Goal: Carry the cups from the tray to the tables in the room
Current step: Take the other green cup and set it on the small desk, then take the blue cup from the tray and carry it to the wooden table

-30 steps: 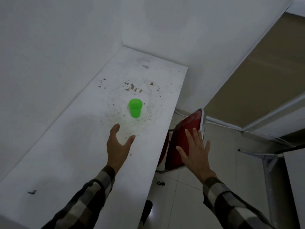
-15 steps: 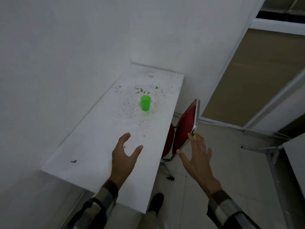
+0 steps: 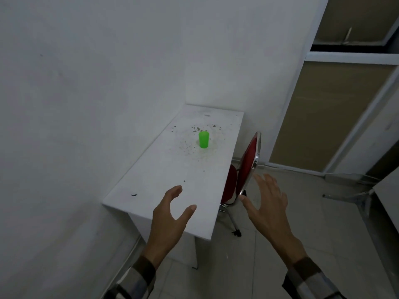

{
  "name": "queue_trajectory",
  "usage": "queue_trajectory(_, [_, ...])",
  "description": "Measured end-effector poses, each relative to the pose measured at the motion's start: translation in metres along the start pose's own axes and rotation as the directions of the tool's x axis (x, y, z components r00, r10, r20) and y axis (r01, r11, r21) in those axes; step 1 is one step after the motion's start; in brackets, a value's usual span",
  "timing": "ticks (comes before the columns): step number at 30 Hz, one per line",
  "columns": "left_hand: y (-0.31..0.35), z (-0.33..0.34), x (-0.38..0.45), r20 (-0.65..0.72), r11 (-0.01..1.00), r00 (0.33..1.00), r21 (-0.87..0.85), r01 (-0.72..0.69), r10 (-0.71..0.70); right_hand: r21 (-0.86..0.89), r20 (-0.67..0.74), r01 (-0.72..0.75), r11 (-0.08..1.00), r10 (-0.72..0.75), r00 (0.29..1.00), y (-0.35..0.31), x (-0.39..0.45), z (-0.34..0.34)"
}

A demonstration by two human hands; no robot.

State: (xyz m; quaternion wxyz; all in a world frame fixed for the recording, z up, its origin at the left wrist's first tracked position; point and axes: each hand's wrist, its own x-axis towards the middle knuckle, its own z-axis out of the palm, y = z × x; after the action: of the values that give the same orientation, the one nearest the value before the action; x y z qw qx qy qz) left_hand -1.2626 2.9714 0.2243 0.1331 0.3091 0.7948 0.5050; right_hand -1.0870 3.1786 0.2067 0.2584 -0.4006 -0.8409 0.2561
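Note:
A bright green cup (image 3: 203, 139) stands upright on a white table (image 3: 164, 180) set against the wall, among dark specks in the table's far half. My left hand (image 3: 170, 214) hovers over the table's near end, fingers spread and empty, well short of the cup. Over the floor to the right of the table is my right hand (image 3: 267, 203), also spread and empty, just beside a chair back. No tray is in view.
A red chair (image 3: 246, 167) with a chrome frame is tucked at the table's right side. White walls close the left and back. Brown panels in white frames (image 3: 319, 117) stand at the right, and another table's edge and leg (image 3: 386, 190) show at far right on the tiled floor.
The view has backed away from the table, so the cup looks farther off and the table's near end is visible. Both hands stay empty and spread, drawn back from the cup.

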Motion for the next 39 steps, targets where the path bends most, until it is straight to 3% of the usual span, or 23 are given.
queue_trajectory(13, [-0.031,-0.121,-0.180,0.021,1.000,1.000,-0.001,-0.023,0.023,0.027,-0.039,0.001,1.000,0.000,0.999,-0.079,-0.209,-0.001])
queue_trajectory(19, [-0.044,-0.184,-0.291,0.019,1.000,1.000,0.004,-0.003,0.003,0.028,0.033,-0.050,0.998,0.049,0.998,-0.128,-0.330,0.000])
queue_trajectory(28, [-0.062,-0.285,-0.433,-0.133,1.000,0.991,0.002,0.013,-0.012,0.003,0.113,0.066,0.998,-0.066,0.991,-0.188,-0.462,-0.009])
queue_trajectory(39, [-0.079,-0.350,-0.654,-0.273,0.992,0.953,-0.038,0.123,-0.129,0.003,0.178,0.153,0.988,-0.151,0.972,-0.220,-0.658,-0.056])
